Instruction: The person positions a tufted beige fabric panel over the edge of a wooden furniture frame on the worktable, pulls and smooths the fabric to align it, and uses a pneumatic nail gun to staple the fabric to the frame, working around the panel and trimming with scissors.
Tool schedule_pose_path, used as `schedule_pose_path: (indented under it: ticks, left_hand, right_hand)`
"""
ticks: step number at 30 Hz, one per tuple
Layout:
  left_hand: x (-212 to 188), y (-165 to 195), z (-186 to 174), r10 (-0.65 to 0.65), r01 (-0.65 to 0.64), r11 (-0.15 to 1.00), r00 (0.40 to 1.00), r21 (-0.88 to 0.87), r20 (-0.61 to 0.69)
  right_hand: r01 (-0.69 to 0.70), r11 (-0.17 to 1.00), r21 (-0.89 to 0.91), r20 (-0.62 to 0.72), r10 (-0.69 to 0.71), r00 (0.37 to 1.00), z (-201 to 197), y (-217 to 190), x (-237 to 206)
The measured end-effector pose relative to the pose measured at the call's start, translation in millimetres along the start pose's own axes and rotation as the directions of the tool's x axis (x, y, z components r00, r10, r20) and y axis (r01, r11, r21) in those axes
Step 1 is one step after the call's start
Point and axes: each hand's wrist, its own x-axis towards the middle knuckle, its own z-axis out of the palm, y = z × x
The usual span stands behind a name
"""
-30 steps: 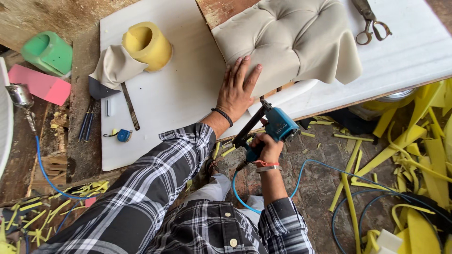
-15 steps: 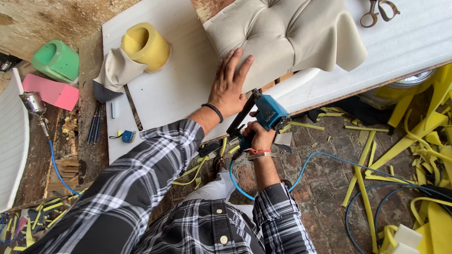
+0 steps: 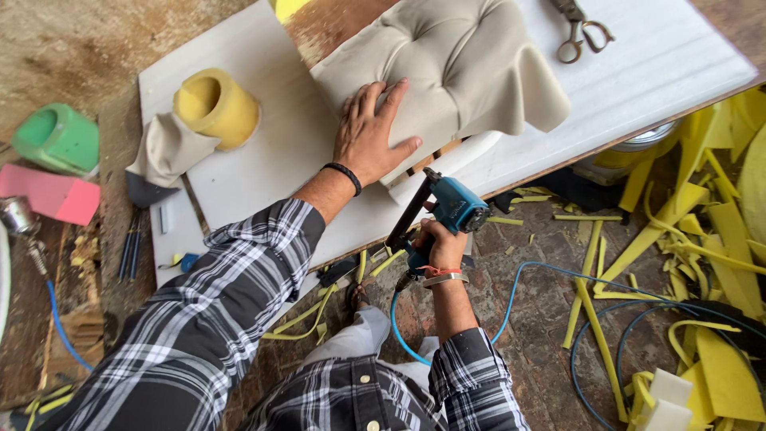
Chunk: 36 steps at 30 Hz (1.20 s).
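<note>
Fingers of the left hand [image 3: 369, 136] lie spread and flat on the beige tufted fabric cushion [image 3: 447, 72], pressing its near edge where it overhangs the front edge of the white board bench [image 3: 263, 160]. Fingers of the right hand [image 3: 437, 249] are curled tight around the grip of the teal pneumatic staple gun [image 3: 447, 209], its nose up against the cushion's underside just below the bench edge. A blue air hose [image 3: 511, 303] runs from the gun across the floor. A yellow foam cylinder [image 3: 217, 105] stands near the bench's far left corner, metal scissors [image 3: 582, 32] near its far right.
</note>
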Motion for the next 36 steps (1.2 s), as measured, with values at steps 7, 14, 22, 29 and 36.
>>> schedule_pose_path:
  ticks: [7,14,22,29,36]
  left_hand:
    - [8.3,11.6,-3.6,0.023,-0.019,0.999,0.997,0.047,-0.073]
    - [10.5,14.7,-8.5,-0.004,0.006,1.0,0.995,0.013,-0.102]
    - [11.3,6.7,-8.8,-0.019,0.017,0.995,1.0,-0.093,-0.02]
    - [70.8,19.2,-2.9,-0.056,0.034,0.961,0.996,-0.273,-0.072]
    - [100.3,37.2,-3.9,-0.164,0.096,0.938,0.97,-0.333,-0.181]
  right_hand:
    - [0.077,0.997,0.007,-0.042,-0.076,0.996,-16.8,-45.1,3.3]
    - [0.076,0.98,-0.182,-0.085,-0.092,0.992,-25.6,-88.7,-1.8]
    - [0.186,0.866,-0.464,-0.17,-0.293,0.941,-47.0,-136.0,45.8]
    - [-0.078,0.508,-0.858,-0.231,-0.246,0.941,-62.6,-220.5,137.0]
    - [0.173,-0.167,-0.971,0.194,-0.124,0.973,-102.2,-252.6,254.6]
